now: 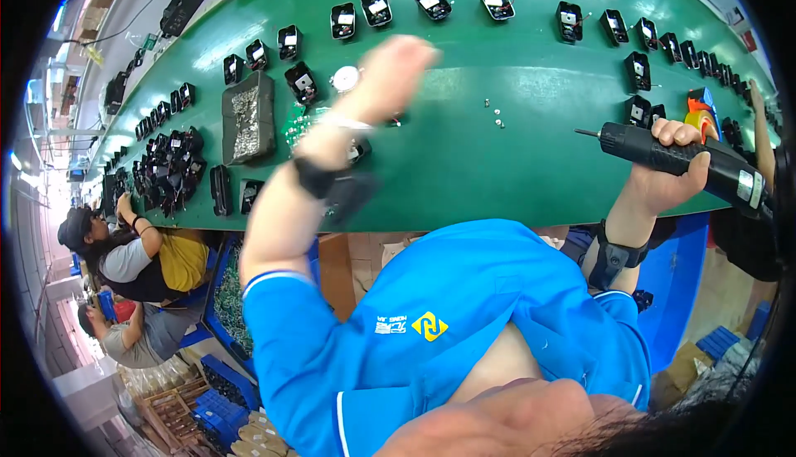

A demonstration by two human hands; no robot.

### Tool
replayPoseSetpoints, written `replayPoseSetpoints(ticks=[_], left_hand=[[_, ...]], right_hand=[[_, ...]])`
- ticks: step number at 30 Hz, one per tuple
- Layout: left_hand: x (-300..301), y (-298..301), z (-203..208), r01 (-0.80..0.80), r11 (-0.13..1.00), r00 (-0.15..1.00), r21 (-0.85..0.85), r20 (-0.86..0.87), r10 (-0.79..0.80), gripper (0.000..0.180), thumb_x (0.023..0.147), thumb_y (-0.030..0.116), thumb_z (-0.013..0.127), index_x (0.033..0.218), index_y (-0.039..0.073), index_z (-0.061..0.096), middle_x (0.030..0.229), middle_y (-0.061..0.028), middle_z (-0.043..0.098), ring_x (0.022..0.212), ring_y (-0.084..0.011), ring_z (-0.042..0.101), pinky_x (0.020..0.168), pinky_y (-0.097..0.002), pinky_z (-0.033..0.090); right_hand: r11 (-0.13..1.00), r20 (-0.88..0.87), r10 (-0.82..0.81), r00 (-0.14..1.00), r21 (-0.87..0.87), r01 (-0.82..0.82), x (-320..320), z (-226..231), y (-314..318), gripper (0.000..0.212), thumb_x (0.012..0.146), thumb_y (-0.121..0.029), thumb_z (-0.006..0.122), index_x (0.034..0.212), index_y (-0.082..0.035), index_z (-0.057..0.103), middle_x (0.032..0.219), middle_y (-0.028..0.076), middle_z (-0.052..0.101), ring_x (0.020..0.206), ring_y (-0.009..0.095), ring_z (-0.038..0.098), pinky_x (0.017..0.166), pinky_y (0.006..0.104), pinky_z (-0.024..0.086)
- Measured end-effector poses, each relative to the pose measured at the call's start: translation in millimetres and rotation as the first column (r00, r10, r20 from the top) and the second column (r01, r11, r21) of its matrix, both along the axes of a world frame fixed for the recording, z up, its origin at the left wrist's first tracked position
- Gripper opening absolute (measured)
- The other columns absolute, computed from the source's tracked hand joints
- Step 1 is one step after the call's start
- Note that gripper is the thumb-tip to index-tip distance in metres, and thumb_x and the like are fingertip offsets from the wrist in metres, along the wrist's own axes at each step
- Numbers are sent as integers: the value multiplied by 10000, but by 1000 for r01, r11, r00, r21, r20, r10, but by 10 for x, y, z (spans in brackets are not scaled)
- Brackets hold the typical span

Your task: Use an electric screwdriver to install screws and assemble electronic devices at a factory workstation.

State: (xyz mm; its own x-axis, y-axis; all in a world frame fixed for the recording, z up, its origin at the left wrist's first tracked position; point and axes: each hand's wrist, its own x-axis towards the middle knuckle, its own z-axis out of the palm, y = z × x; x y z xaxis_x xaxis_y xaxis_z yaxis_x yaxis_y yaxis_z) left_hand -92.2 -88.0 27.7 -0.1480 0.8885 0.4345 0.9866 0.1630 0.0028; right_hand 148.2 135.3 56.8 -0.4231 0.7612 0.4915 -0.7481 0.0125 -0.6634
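Observation:
My right hand is wrapped round a black electric screwdriver, its thin bit pointing left over the green table. Over the table's left middle, my left hand is smeared by motion, so its fingers do not show clearly. Close to that hand lies a white disc, beside an open black housing with parts inside. Small green circuit boards lie partly behind my left forearm. A few tiny metal pieces rest on the table between my hands.
A dark tray of small metal parts stands on the left, near a pile of black housings. More open housings line the far side. An orange and yellow tape roll sits at right. Co-workers sit at left; another person's arm reaches in at far right.

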Motion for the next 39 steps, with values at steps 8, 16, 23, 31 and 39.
replayPoseSetpoints(ticks=[8,16,23,31,39], left_hand=[[902,1449,-772,-183,969,956,-166,199,214,177,764,209,438,774,40,486,793,-116,512,788,-244,508,657,-380,416],[799,1380,-667,-79,986,995,146,69,69,147,718,221,508,771,87,539,787,-68,527,804,-221,492,583,-322,418],[951,1037,-196,-263,898,908,354,407,106,145,706,225,540,729,82,535,687,-73,553,635,-235,527,526,-316,419],[1396,405,-187,-109,954,897,280,440,-26,240,702,236,551,835,41,508,830,-147,480,763,-276,480,659,-351,403],[2266,-2057,-1410,-703,649,99,-291,863,495,267,822,210,410,827,-26,535,785,-73,559,759,-156,510,681,-247,401]], right_hand=[[999,-61,-34,998,-1,34,429,3,-14,317,728,-350,456,722,-33,470,663,41,444,610,146,402,598,274,314],[997,-99,-64,993,-42,60,590,-58,-55,293,728,-288,469,900,-55,429,653,39,468,587,144,405,591,282,330],[990,-37,-29,999,-136,24,698,-153,-14,291,712,-327,456,664,-40,455,628,47,422,613,147,399,621,267,319],[987,-17,104,994,-121,-105,587,-242,-70,317,700,-335,476,662,-21,453,626,64,427,620,164,403,627,277,321],[999,-50,8,999,-35,-9,375,1,-225,335,712,-352,451,786,-26,454,655,49,435,582,144,397,573,269,311]])
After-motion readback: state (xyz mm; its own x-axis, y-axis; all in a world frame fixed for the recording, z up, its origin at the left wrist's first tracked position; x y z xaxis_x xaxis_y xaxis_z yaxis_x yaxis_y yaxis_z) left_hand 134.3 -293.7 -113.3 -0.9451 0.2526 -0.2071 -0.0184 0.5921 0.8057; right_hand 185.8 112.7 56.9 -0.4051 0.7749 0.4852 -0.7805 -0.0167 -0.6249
